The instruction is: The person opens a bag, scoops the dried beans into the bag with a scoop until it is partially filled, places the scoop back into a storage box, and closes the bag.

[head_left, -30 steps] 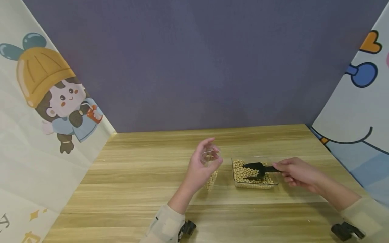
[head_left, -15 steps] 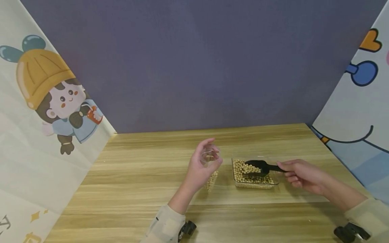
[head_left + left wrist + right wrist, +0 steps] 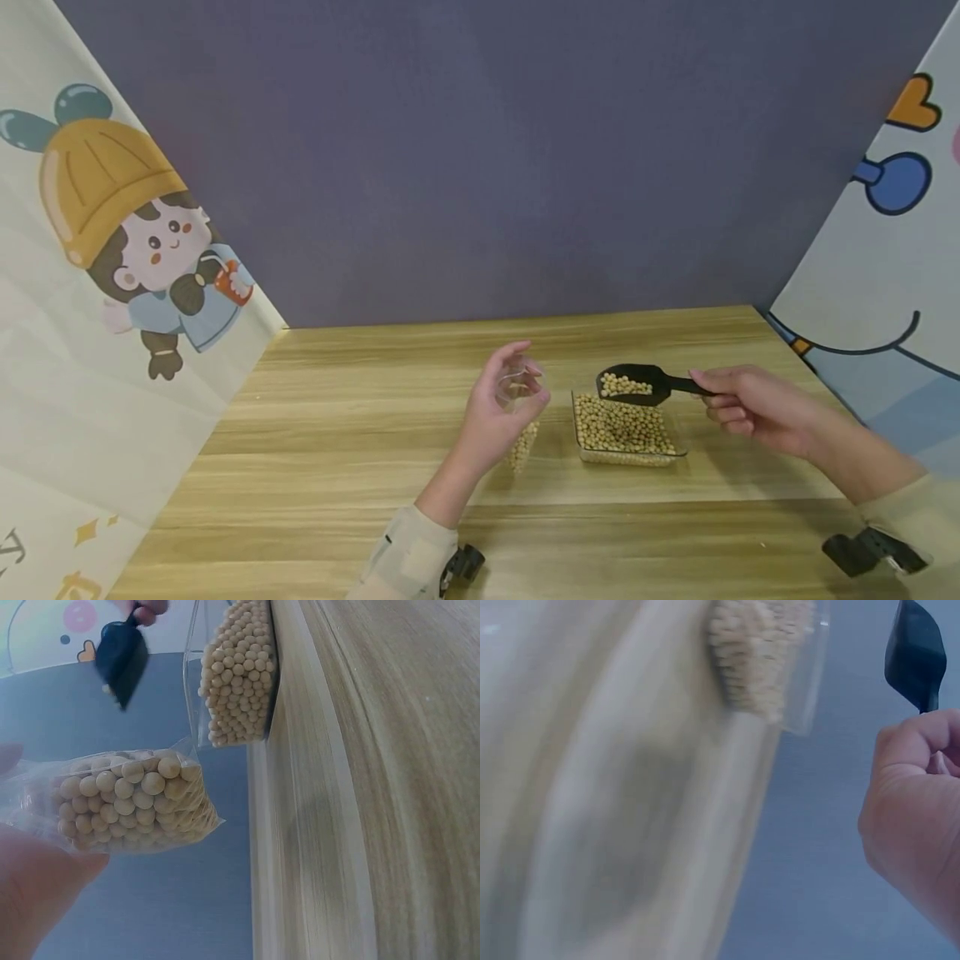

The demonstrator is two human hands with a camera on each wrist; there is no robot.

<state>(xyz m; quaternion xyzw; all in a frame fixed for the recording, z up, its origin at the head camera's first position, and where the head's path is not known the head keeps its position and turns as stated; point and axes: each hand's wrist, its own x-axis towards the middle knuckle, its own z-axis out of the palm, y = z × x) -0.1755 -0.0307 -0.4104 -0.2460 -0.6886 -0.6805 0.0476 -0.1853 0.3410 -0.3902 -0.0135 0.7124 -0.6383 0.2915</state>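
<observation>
My left hand [image 3: 487,425] holds a clear plastic bag [image 3: 135,799] by its top, thumb and fingers ringed around the mouth. Pale round soybeans fill the bag's lower part. With my right hand [image 3: 757,412] I grip the handle of a black scoop [image 3: 658,386], which carries a heap of soybeans [image 3: 625,385]. The scoop hovers over the back of a clear rectangular container [image 3: 681,446], right of the bag. More soybeans [image 3: 622,429] lie inside that container. In the right wrist view my fingers curl around the scoop's handle.
A wood-grain table [image 3: 360,467] lies beneath everything. Behind it rises a grey-blue panel [image 3: 487,167]. Printed cartoon panels stand on the left [image 3: 75,417] and the right [image 3: 840,275].
My right hand has drawn the scoop out of the soybeans, upward and slightly back, with a load in it. My left hand and the bag have stayed in place.
</observation>
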